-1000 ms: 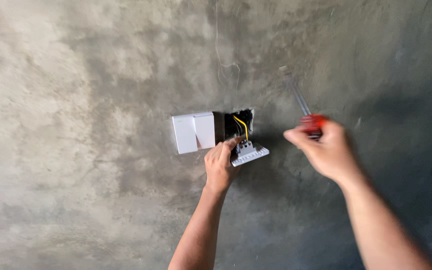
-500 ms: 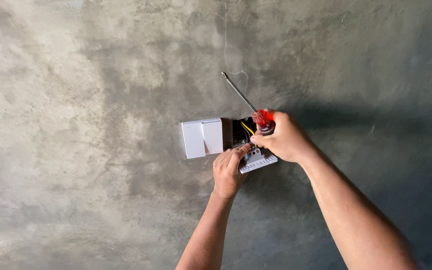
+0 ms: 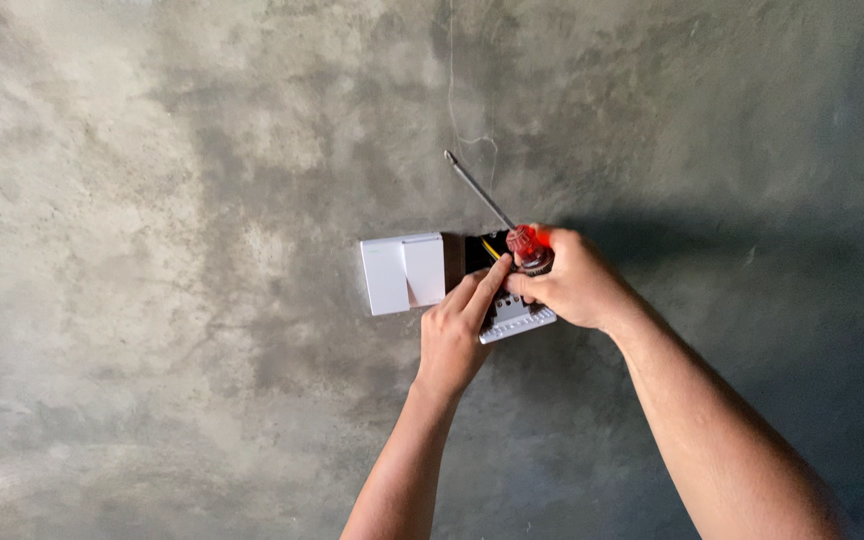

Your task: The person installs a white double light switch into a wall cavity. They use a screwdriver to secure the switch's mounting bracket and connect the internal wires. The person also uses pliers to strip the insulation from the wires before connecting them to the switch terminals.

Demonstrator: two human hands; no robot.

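**Both hands at the open wall box**

Landmark: white switch (image 3: 404,272) on the grey wall (image 3: 202,150). Just right of it, the open box (image 3: 480,252) with yellow wire showing. My left hand (image 3: 457,335) sits below-right of the switch, fingers pinched on the loose white module (image 3: 518,320), which hangs tilted out of the box. My right hand (image 3: 574,280), farther right, is wrapped tight round a red-handled screwdriver (image 3: 497,212) (shaft points up-left, away from the box, tip well above the switch). Both hands touch at the module.

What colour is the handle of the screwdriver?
The screwdriver handle is red with a dark collar, in the head view.
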